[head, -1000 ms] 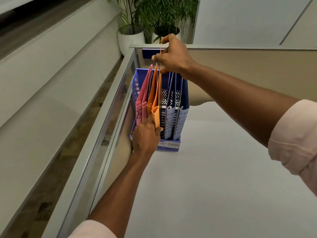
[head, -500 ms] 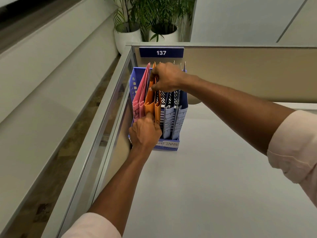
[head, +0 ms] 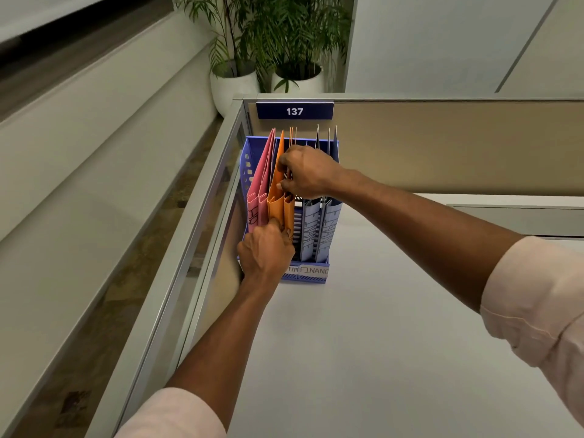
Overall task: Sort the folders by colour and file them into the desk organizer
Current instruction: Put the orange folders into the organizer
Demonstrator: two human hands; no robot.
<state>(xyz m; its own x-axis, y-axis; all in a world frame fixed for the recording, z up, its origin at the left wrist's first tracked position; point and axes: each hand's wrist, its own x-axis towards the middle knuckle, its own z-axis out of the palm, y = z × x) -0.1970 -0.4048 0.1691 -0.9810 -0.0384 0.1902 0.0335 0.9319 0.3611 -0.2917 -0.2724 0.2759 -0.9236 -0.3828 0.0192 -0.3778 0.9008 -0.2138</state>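
Observation:
A blue desk organizer stands in the desk's far left corner. Pink folders fill its left slot, orange folders the middle, light blue folders the right. My right hand reaches over the top and pinches the upper edge of an orange folder, which sits low in the middle slot. My left hand grips the lower front edges of the orange folders at the organizer's front. The organizer's front label is partly hidden by my left hand.
The white desk stretches toward me. A tan partition with a blue sign "137" rises right behind the organizer; a glass side panel runs along the left. Two potted plants stand beyond the corner.
My right hand has come down from above the partition, lowering the orange folder into the middle slot. My left hand stayed at the folders' front edges.

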